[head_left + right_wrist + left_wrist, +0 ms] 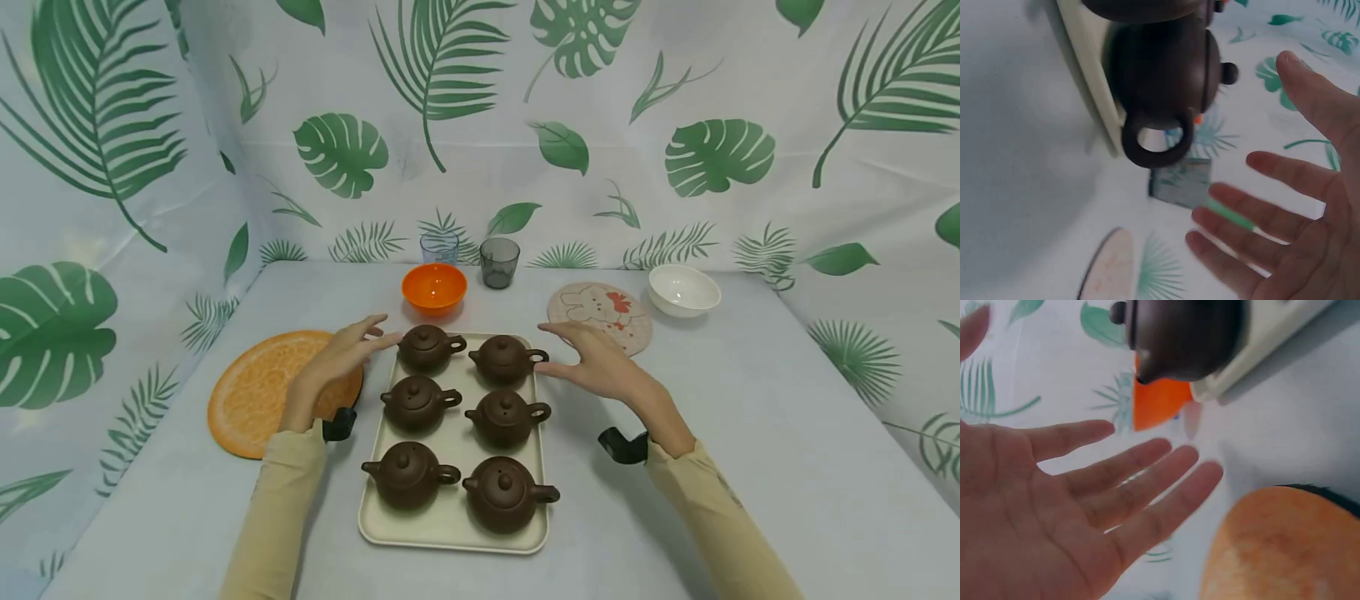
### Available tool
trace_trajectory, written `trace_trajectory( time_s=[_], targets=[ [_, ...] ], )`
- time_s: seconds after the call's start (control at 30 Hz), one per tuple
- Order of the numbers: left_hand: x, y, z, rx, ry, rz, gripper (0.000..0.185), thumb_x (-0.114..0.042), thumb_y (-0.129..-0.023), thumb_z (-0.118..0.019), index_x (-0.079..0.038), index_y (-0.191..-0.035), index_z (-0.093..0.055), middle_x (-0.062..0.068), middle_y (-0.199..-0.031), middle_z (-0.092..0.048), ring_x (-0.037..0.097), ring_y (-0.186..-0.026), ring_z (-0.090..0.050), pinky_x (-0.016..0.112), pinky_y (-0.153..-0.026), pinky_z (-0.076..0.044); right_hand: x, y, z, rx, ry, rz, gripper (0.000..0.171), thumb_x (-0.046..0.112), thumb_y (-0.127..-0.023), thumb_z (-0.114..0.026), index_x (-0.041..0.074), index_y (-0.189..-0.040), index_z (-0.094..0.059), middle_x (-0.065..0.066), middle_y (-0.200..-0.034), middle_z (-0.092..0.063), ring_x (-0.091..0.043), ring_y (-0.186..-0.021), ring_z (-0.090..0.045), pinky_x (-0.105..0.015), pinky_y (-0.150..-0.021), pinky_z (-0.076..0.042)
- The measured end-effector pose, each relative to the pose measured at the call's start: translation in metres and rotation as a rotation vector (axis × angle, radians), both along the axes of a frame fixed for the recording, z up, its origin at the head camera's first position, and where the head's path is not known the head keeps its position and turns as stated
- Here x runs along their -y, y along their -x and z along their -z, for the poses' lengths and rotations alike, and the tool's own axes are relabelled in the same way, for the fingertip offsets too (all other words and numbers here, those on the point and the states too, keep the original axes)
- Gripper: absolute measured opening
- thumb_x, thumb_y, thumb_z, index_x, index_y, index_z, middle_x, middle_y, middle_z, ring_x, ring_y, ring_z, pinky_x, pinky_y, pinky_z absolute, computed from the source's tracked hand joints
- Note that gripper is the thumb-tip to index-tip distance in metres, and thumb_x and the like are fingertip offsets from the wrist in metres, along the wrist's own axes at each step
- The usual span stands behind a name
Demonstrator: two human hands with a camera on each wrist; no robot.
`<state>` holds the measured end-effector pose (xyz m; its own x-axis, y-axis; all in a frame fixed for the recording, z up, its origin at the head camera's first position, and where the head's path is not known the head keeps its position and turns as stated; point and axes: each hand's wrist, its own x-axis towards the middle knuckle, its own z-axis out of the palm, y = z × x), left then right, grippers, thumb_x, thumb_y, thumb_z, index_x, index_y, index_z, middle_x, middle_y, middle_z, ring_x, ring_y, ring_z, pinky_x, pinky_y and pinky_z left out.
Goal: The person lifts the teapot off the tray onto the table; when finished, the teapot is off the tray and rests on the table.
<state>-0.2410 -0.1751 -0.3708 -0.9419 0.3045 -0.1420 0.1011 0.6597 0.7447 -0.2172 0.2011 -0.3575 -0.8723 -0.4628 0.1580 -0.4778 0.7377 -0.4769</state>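
Head view: six brown clay teapots stand in two columns on a cream tray point(450, 525); both hands flank its far end.
Risk, far-left teapot point(424, 347): the left hand point(341, 357) hovers at its 9 o'clock; a sideways brush could, I judge, topple it or knock its lid off.
Risk, far-right teapot point(506, 359): its handle points to 3 o'clock at the right hand point(596, 364); a snagged finger could drag it over the tray's rim.
Left fingers point(1122, 487): spread straight, palm bare, holding nothing, apart from the pot.
Right fingers point(1260, 219): splayed wide, empty, just short of the handle.
Nearby: orange bowl point(434, 288) at 12 o'clock, orange mat point(258, 392) at 9 o'clock.
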Motion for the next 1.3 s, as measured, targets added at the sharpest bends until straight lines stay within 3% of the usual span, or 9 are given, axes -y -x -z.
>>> trace_trajectory(
  time_s=[0.07, 0.23, 0.5, 0.63, 0.83, 1.07, 1.3],
  targets=[
    [0.002, 0.002, 0.006, 0.056, -0.043, 0.000, 0.078, -0.044, -0.093, -0.056, -0.002, -0.151, -0.024, 0.027, -0.142, -0.042, 0.038, -0.110, -0.057, 0.049, -0.096, -0.048, 0.003, 0.007, 0.003, 0.026, 0.055, -0.035, 0.060, 0.034, -0.086, -0.071, 0.002, -0.134, -0.054, -0.019, -0.133, -0.056, -0.037, -0.121, -0.053, -0.052, -0.099, -0.045],
    [0.004, 0.009, 0.023, 0.118, -0.157, -0.039, 0.072, -0.021, -0.089, -0.067, 0.007, -0.145, -0.031, 0.030, -0.129, -0.048, 0.028, -0.084, -0.064, 0.037, -0.080, -0.057, 0.007, 0.020, 0.013, 0.120, 0.173, -0.094, 0.051, 0.023, -0.085, -0.073, -0.004, -0.125, -0.060, -0.022, -0.122, -0.063, -0.035, -0.112, -0.060, -0.046, -0.094, -0.051],
    [-0.002, 0.015, 0.037, 0.175, -0.318, -0.091, 0.060, -0.005, -0.085, -0.067, 0.011, -0.137, -0.042, 0.028, -0.119, -0.052, 0.015, -0.079, -0.063, 0.030, -0.072, -0.059, 0.008, 0.029, 0.025, 0.096, 0.236, -0.145, 0.028, 0.014, -0.084, -0.074, -0.002, -0.107, -0.070, -0.013, -0.101, -0.072, -0.029, -0.094, -0.068, -0.043, -0.083, -0.057],
    [-0.005, 0.017, 0.041, 0.167, -0.335, -0.123, 0.057, 0.001, -0.083, -0.067, 0.012, -0.134, -0.045, 0.028, -0.115, -0.054, 0.014, -0.075, -0.061, 0.028, -0.066, -0.059, 0.008, 0.034, 0.029, 0.072, 0.229, -0.145, 0.023, 0.011, -0.084, -0.073, -0.001, -0.103, -0.072, -0.011, -0.096, -0.073, -0.026, -0.090, -0.069, -0.040, -0.078, -0.058],
    [-0.008, 0.015, 0.044, 0.153, -0.364, -0.160, 0.057, 0.012, -0.078, -0.065, 0.014, -0.132, -0.047, 0.029, -0.111, -0.054, 0.014, -0.066, -0.060, 0.026, -0.060, -0.058, 0.009, 0.036, 0.035, 0.097, 0.223, -0.067, 0.017, 0.009, -0.084, -0.073, 0.000, -0.097, -0.075, -0.008, -0.089, -0.074, -0.022, -0.084, -0.070, -0.032, -0.072, -0.055],
    [-0.010, 0.016, 0.045, 0.153, -0.358, -0.176, 0.056, 0.013, -0.077, -0.065, 0.013, -0.130, -0.050, 0.028, -0.111, -0.056, 0.015, -0.067, -0.061, 0.025, -0.060, -0.058, 0.008, 0.039, 0.037, 0.144, 0.259, -0.016, 0.015, 0.009, -0.083, -0.073, 0.000, -0.095, -0.076, -0.011, -0.088, -0.074, -0.016, -0.079, -0.069, -0.022, -0.065, -0.052],
    [-0.007, 0.015, 0.046, 0.151, -0.379, -0.179, 0.057, 0.014, -0.076, -0.065, 0.013, -0.130, -0.049, 0.028, -0.110, -0.056, 0.014, -0.066, -0.060, 0.026, -0.059, -0.058, 0.009, 0.040, 0.038, 0.152, 0.302, 0.005, 0.014, 0.010, -0.082, -0.075, 0.000, -0.092, -0.077, -0.013, -0.086, -0.074, -0.014, -0.075, -0.070, -0.020, -0.062, -0.052]
  ],
)
